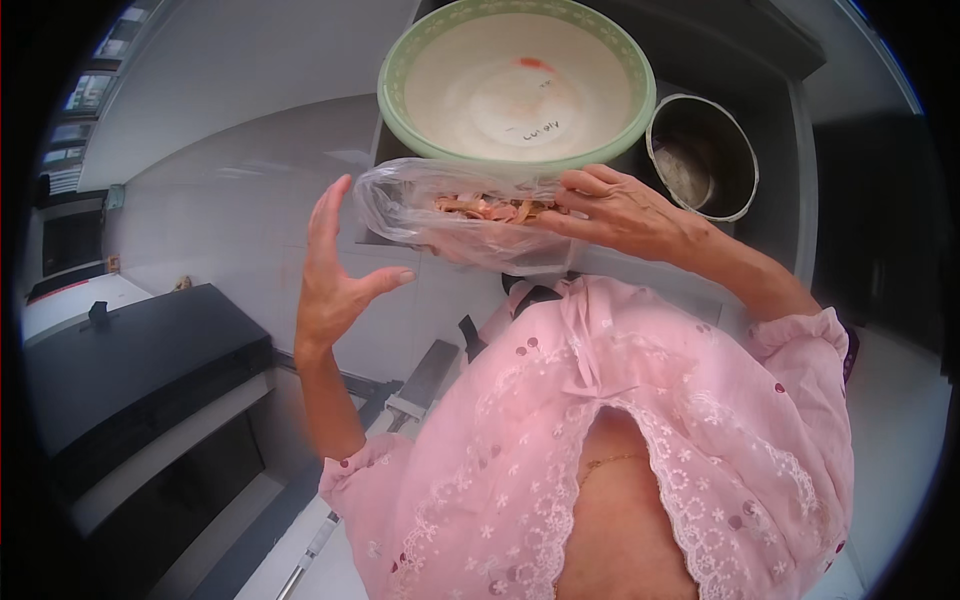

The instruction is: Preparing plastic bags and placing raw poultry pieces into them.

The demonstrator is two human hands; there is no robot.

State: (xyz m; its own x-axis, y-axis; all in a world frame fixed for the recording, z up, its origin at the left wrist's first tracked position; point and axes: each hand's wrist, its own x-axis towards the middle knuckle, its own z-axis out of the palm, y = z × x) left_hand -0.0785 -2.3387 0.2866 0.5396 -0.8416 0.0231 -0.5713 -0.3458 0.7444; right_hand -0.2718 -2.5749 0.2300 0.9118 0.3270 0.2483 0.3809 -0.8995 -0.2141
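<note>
A clear plastic bag hangs with its mouth up, just in front of a large green-rimmed basin. Inside the bag lie pinkish-orange and brown scraps; I cannot tell exactly what they are. My right hand grips the bag's right edge between thumb and fingers. To the left of the bag, my left hand is held up, thumb spread from the fingers, apart from the plastic and holding nothing. The basin has a pale inside with a small red patch and some writing.
Right of the basin stands a deep metal pot with a worn rim. A dark cabinet-like block is at the lower left. A flat-headed mop with a metal pole stands between it and my body. Pale tiled floor shows at the left.
</note>
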